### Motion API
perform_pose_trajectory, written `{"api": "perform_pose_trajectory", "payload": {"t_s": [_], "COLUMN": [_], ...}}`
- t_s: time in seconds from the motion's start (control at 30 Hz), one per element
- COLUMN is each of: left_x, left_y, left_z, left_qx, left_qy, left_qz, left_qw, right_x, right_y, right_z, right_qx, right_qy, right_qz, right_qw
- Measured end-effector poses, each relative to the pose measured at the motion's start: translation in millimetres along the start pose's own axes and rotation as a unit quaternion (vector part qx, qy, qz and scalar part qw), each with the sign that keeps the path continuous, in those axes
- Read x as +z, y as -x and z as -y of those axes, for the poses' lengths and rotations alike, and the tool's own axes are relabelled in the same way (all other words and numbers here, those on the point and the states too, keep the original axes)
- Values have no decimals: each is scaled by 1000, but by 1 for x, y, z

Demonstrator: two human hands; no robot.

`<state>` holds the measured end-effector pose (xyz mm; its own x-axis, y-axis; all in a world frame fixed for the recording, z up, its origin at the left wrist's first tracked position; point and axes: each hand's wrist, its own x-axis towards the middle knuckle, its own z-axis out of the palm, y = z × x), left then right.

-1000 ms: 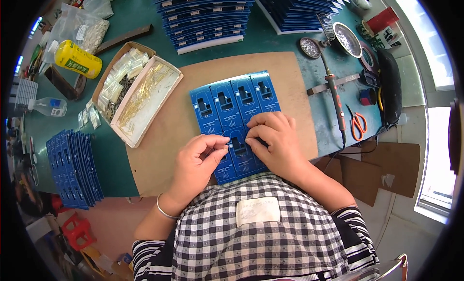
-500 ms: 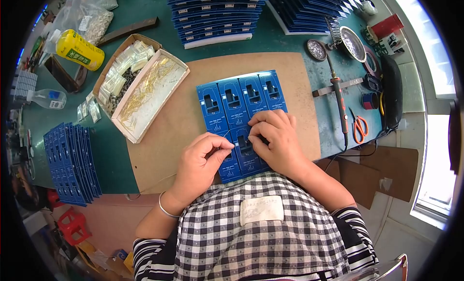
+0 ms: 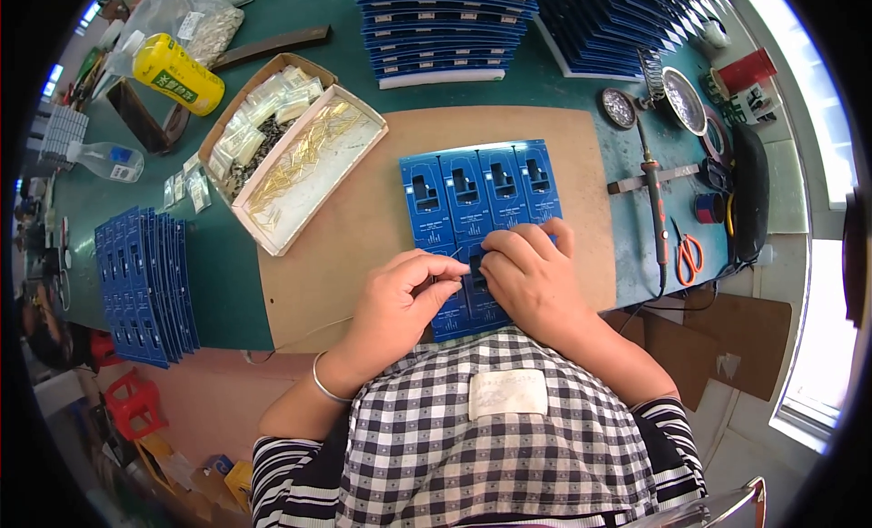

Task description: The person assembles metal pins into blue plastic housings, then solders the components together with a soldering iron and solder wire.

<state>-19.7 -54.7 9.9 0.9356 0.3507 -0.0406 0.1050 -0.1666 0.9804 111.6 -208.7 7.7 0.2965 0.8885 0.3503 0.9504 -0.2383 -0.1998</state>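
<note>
A blue circuit board panel with rows of dark cutouts lies in front of me, its lower part covered by both hands. My left hand is closed in a pinch over the board's left side, thumb against forefinger. A thin wire-like piece shows just above those fingertips; its full length is hidden. My right hand rests over the board's right middle, fingers curled down and thumb tucked under. What its fingertips hold, if anything, is hidden. The two hands' fingertips nearly meet.
Beneath the board is a brown sheet. An open box of gold pins and small bags stands at left. Blue boards are stacked at the back and left. A soldering iron and orange-handled scissors lie right.
The whole scene has shifted slightly to the right in the view. Both hands stay over the same part of the board, with the left still pinching and the right still curled.
</note>
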Motion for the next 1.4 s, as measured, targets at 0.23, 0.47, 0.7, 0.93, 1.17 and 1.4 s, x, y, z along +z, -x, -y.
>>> {"api": "perform_pose_trajectory", "payload": {"t_s": [0.23,0.47,0.7,0.93,1.17,1.4], "left_x": [4,7,6,2,-10,-7], "left_y": [-2,-1,-10,-20,-15,-4], "left_z": [-2,-2,-2,-4,-2,15], "left_qx": [-12,47,117,140,67,-1], "left_qy": [-37,-139,-164,-199,-139,160], "left_qz": [-8,9,6,-2,-44,-94], "left_qw": [999,989,979,970,987,983], "right_x": [-15,1,2,-3,-9,-10], "right_y": [-4,2,-1,-4,6,4], "right_z": [0,10,5,-5,-9,-9], "right_qx": [83,87,49,72,104,101], "right_qy": [-241,-278,-245,-251,-190,-207], "right_qz": [-4,-29,-75,-73,1,22], "right_qw": [967,956,965,963,976,973]}}
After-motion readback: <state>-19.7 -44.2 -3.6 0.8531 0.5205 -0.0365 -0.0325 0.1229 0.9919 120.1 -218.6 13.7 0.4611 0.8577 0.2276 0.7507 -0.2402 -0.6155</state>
